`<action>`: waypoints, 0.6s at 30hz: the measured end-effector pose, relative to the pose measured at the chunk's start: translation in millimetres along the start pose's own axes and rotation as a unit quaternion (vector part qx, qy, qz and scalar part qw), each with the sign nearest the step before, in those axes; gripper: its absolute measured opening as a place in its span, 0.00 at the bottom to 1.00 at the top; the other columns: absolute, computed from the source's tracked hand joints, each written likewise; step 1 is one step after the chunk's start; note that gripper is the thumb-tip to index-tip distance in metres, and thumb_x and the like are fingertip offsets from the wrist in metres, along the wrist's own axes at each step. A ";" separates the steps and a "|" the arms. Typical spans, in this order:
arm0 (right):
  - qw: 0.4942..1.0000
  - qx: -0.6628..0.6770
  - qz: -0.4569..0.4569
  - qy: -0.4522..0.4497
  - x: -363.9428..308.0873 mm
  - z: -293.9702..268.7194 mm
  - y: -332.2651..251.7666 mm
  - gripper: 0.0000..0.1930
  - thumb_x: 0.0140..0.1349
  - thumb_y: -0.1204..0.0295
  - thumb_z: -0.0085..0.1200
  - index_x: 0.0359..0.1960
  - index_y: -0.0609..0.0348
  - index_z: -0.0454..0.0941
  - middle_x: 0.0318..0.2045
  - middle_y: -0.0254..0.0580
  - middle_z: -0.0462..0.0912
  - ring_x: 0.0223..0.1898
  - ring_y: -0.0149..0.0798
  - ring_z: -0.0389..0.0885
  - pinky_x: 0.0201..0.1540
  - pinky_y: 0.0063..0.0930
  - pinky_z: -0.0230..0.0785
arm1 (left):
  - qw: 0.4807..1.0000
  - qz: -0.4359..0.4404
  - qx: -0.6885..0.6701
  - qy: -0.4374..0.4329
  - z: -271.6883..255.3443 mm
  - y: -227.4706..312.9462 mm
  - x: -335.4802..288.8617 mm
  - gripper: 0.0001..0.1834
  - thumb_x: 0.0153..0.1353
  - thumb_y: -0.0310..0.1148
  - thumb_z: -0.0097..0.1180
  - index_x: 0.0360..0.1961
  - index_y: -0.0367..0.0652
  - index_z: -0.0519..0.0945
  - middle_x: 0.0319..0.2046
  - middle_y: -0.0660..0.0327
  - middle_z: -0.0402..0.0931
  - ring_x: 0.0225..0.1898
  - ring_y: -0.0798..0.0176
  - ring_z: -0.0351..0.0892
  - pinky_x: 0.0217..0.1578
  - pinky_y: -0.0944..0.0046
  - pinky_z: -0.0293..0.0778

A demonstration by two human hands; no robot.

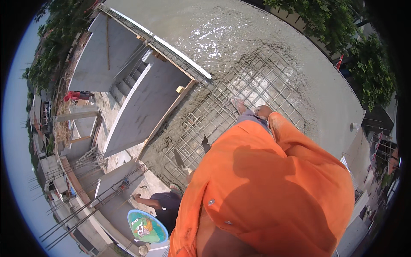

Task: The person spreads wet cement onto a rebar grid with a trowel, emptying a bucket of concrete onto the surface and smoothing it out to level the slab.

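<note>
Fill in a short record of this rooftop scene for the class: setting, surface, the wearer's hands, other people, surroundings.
setting: flat roof slab, seen from above in sunlight
surface: wet concrete spread over part of a steel rebar mesh, whose bars show bare near the feet
right hand: right hand at the end of an orange sleeve, holding nothing visible
left hand: out of sight
other people: person in dark shirt below, beside a colourful round hat
surroundings: stairwell opening, trees
</note>
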State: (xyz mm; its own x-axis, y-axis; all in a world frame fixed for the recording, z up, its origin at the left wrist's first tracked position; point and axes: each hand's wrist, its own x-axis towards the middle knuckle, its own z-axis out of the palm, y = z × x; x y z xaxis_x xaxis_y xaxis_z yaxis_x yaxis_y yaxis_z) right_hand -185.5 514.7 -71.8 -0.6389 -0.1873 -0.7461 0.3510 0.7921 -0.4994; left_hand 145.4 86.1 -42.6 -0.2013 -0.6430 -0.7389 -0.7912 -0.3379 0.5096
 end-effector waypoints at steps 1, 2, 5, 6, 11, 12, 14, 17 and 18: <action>1.000 -0.003 -0.001 0.008 -1.9 1.1 1.3 0.19 0.50 0.63 0.48 0.40 0.62 0.78 0.38 0.58 0.79 0.39 0.53 0.79 0.43 0.40 0.70 | 1.000 0.002 0.006 -0.002 -0.2 4.4 1.9 0.09 0.44 0.28 0.56 0.15 0.36 0.73 0.13 0.59 0.70 0.13 0.64 0.67 0.14 0.60 0.60; 0.997 0.044 0.056 -0.001 -6.0 1.0 3.6 0.18 0.50 0.64 0.48 0.40 0.59 0.78 0.39 0.56 0.79 0.39 0.53 0.79 0.41 0.41 0.72 | 1.000 0.002 0.008 -0.006 -0.2 7.2 2.5 0.08 0.44 0.28 0.56 0.15 0.36 0.73 0.13 0.60 0.70 0.13 0.64 0.67 0.14 0.60 0.60; 0.998 0.054 0.032 0.003 -11.0 1.3 5.8 0.17 0.49 0.65 0.49 0.41 0.59 0.78 0.40 0.54 0.79 0.39 0.53 0.79 0.38 0.43 0.73 | 1.000 0.005 0.011 -0.007 -2.4 16.0 4.4 0.09 0.44 0.28 0.56 0.14 0.36 0.73 0.13 0.60 0.70 0.13 0.64 0.67 0.14 0.60 0.60; 1.000 0.023 0.009 0.009 -9.7 2.1 11.5 0.17 0.50 0.66 0.48 0.40 0.57 0.78 0.39 0.53 0.79 0.38 0.53 0.79 0.37 0.45 0.73 | 1.000 0.006 0.009 -0.007 -2.2 18.6 2.8 0.09 0.44 0.28 0.56 0.14 0.36 0.73 0.13 0.60 0.70 0.13 0.64 0.67 0.14 0.60 0.60; 0.999 0.021 0.035 -0.003 -14.8 1.3 15.1 0.16 0.48 0.68 0.49 0.39 0.57 0.80 0.35 0.50 0.81 0.37 0.46 0.79 0.40 0.35 0.69 | 1.000 0.006 -0.008 0.004 -0.8 21.9 -6.2 0.09 0.44 0.28 0.56 0.14 0.37 0.72 0.12 0.60 0.69 0.12 0.65 0.67 0.13 0.61 0.60; 1.000 -0.027 0.000 0.009 -12.9 -1.5 18.3 0.17 0.45 0.68 0.51 0.38 0.58 0.80 0.34 0.47 0.82 0.36 0.41 0.79 0.41 0.29 0.68 | 1.000 0.007 -0.014 0.007 1.4 21.2 -8.3 0.09 0.44 0.28 0.56 0.14 0.37 0.72 0.12 0.60 0.69 0.12 0.65 0.67 0.13 0.61 0.60; 0.998 -0.059 -0.017 -0.008 -12.7 -8.6 20.8 0.17 0.45 0.68 0.51 0.38 0.58 0.80 0.34 0.46 0.82 0.36 0.41 0.79 0.41 0.29 0.68 | 1.000 0.006 -0.027 0.013 6.7 20.2 -12.5 0.09 0.44 0.28 0.56 0.14 0.37 0.72 0.12 0.61 0.69 0.12 0.65 0.66 0.13 0.61 0.59; 0.999 -0.037 -0.030 -0.018 -21.9 -15.1 -6.6 0.17 0.46 0.68 0.50 0.38 0.59 0.80 0.34 0.45 0.82 0.34 0.40 0.78 0.40 0.29 0.68 | 0.997 0.001 -0.066 0.047 7.4 14.0 -21.1 0.09 0.45 0.28 0.56 0.14 0.37 0.72 0.12 0.61 0.69 0.12 0.65 0.66 0.13 0.61 0.59; 1.000 0.020 -0.015 -0.002 -24.6 -15.0 -18.0 0.17 0.47 0.69 0.50 0.39 0.61 0.79 0.33 0.43 0.82 0.33 0.39 0.78 0.39 0.29 0.68 | 0.994 -0.006 -0.090 0.062 6.7 10.5 -25.1 0.09 0.45 0.28 0.56 0.14 0.37 0.72 0.11 0.61 0.69 0.12 0.65 0.66 0.13 0.61 0.59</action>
State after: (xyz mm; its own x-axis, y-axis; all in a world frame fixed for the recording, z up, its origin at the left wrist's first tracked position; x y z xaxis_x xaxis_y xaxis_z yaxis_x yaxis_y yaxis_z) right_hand -186.4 513.8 -37.9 -0.6462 -0.2125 -0.7330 0.3595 0.7625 -0.5380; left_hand 138.3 103.3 -21.7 -0.1115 -0.7143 -0.6909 -0.6753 -0.4556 0.5800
